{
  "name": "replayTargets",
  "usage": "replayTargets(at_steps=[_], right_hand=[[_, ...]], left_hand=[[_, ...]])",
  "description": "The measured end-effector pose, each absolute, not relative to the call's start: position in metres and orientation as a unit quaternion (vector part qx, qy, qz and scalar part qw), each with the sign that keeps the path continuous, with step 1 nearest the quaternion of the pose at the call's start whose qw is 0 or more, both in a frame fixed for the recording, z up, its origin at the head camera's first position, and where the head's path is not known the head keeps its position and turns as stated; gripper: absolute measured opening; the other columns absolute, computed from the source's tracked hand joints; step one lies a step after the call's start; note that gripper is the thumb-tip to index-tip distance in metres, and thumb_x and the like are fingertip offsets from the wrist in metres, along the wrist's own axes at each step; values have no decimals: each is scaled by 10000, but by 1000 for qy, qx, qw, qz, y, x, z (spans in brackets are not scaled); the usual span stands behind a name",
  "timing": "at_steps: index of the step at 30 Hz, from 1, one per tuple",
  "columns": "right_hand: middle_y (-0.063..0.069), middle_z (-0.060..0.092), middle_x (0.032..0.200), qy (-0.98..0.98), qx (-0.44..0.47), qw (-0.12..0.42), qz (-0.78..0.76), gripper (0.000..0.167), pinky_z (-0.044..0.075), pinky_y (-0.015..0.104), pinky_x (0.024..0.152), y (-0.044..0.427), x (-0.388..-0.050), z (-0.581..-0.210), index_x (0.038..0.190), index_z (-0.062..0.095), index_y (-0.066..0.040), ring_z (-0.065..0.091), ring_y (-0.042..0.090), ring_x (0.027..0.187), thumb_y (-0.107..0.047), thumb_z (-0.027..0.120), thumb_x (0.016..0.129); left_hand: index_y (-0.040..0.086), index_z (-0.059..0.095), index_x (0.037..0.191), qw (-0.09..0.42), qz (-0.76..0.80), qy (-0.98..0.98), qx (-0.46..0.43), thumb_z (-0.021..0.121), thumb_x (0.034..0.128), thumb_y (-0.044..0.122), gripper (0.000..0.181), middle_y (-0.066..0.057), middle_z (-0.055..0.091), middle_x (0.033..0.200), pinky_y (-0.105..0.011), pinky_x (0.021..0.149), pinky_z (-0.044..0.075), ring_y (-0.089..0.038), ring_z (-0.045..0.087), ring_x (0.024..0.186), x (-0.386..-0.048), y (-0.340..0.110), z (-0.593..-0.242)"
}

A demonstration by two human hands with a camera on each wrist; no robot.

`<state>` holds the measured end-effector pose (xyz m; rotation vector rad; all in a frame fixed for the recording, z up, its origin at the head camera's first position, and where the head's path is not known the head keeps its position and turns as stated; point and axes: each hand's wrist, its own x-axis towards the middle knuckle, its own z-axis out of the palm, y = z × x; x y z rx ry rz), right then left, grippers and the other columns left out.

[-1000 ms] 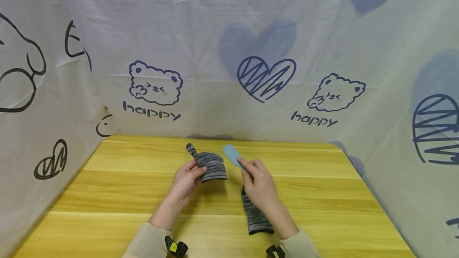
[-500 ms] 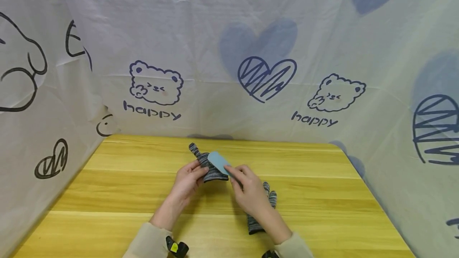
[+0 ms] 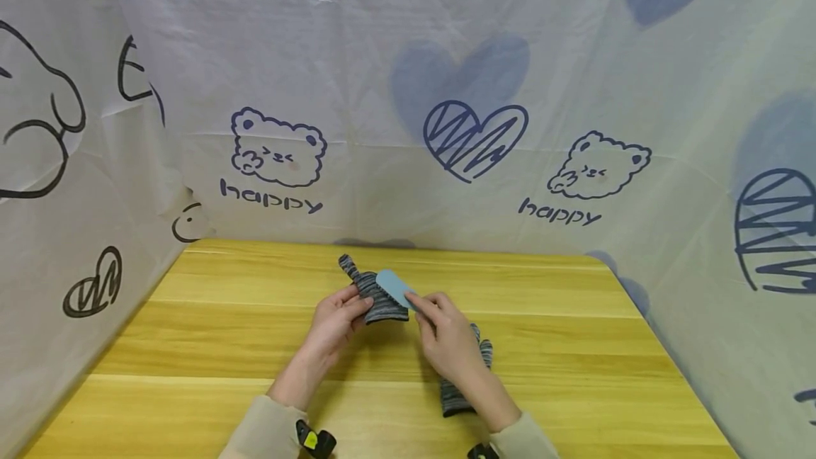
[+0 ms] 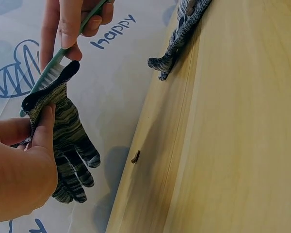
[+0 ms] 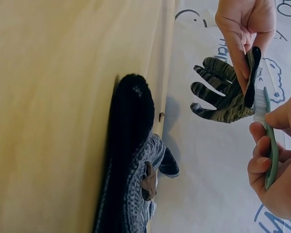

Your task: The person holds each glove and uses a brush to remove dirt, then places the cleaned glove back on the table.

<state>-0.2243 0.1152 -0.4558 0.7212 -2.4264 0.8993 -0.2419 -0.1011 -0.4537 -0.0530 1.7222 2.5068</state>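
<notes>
My left hand (image 3: pixel 338 319) pinches a grey-and-black striped knit glove (image 3: pixel 384 309) between thumb and fingers, above the table. In the left wrist view the glove's fingers (image 4: pixel 77 167) hang down below its dark cuff. My right hand (image 3: pixel 446 337) grips the handle of a light blue-green brush (image 3: pixel 394 287). Its white bristles (image 5: pixel 260 106) face the glove and lie against it near the cuff in the right wrist view. A second striped glove (image 3: pixel 454 399) lies on the table, partly hidden under my right forearm.
The yellow wood-grain table (image 3: pixel 191 331) spreads around both hands. White cloth (image 3: pixel 370 91) with printed hearts and bears hangs behind it and at the sides. A small dark brown mark or bit (image 4: pixel 135 157) shows on the table in the left wrist view.
My right hand has moved left with the brush, from beside the held glove onto it, then shifted slightly right. More of the second glove's fingers show now. The left hand has barely moved.
</notes>
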Motion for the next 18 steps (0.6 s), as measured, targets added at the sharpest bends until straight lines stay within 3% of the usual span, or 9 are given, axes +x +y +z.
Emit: replayTargets(at_steps=[4, 11, 18], right_hand=[[58, 657, 1093, -877, 254, 242, 327, 390, 436, 221, 571, 117, -226, -457, 1385, 688, -133, 490, 59, 704, -17, 639, 1016], [76, 658, 1075, -883, 230, 251, 323, 375, 417, 224, 554, 120, -230, -458, 1375, 693, -122, 504, 85, 687, -29, 644, 1015], [99, 652, 1097, -904, 160, 242, 313, 382, 401, 238, 536, 127, -231, -456, 1400, 676, -128, 520, 117, 687, -66, 638, 1024]], left_hand=[[-156, 295, 1550, 49, 824, 564, -14, 541, 1029, -73, 582, -338, 449, 1519, -211, 909, 559, -176, 645, 1198, -243, -100, -455], [-146, 320, 1545, 49, 825, 563, -13, 535, 1024, -89, 567, -339, 461, 1511, -207, 889, 566, -120, 675, 1117, -243, -99, -455], [-166, 232, 1563, 55, 819, 572, -7, 536, 1032, -71, 619, -336, 385, 1564, -197, 920, 545, -354, 472, 1404, -242, -100, -452]])
